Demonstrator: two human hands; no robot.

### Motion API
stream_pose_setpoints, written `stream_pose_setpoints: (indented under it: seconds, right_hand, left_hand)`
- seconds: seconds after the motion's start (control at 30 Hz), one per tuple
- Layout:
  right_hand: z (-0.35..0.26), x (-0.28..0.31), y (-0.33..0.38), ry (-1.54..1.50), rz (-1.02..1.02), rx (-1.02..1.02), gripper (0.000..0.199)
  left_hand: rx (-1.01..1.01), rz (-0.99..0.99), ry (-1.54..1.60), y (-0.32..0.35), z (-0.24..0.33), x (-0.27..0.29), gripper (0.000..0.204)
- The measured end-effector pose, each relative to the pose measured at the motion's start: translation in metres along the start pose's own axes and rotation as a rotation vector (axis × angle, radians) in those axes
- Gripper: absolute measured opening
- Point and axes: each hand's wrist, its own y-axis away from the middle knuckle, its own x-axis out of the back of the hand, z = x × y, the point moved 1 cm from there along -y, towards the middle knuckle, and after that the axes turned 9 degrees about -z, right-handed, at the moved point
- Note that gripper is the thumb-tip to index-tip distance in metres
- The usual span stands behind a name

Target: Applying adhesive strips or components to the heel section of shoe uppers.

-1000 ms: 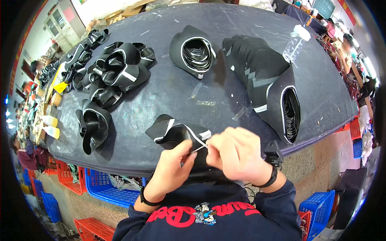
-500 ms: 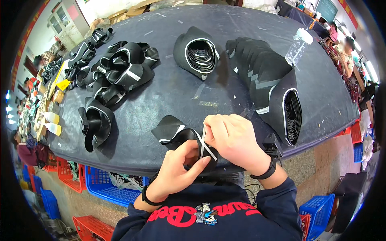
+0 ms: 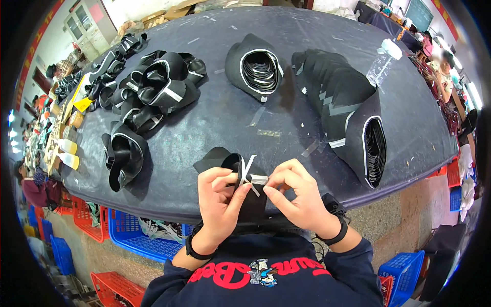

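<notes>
At the near edge of the table, my left hand (image 3: 220,197) grips a curved black piece with white edging, which looks like a shoe upper (image 3: 217,157). Its fingers close on the fold, thumb towards the middle. My right hand (image 3: 296,192) pinches the end of a short white strip (image 3: 259,179) against the piece, thumb and forefinger together. Another narrow white strip stands up from the fold and crosses it. Part of the black piece hides behind my left fingers.
Loose black uppers (image 3: 166,84) lie heaped at the left, with a single one (image 3: 125,153) nearer. Nested stacks stand at the back middle (image 3: 255,69) and right (image 3: 340,97). A clear bottle (image 3: 381,66) is behind the right stack. Blue crates (image 3: 146,238) sit below the table.
My right hand has moved right and down from above the fold and now pinches a strip drawn sideways. My left hand has shifted slightly left and up, still on the piece.
</notes>
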Motion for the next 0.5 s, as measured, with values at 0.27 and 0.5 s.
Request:
stream_pose_setpoints:
  seconds: [0.27,0.5]
  right_hand:
    - [0.0021,-0.0092,0.0086,-0.079,0.021,-0.122,0.014]
    - [0.0077,-0.0032,0.0064,-0.014,-0.04,-0.053,0.011]
  left_hand:
    - [-0.051,-0.133,-0.34,-0.0006,0.0,0.0072,0.026]
    - [-0.069,-0.178,-0.492,0.0004,-0.004,0.0043,0.027]
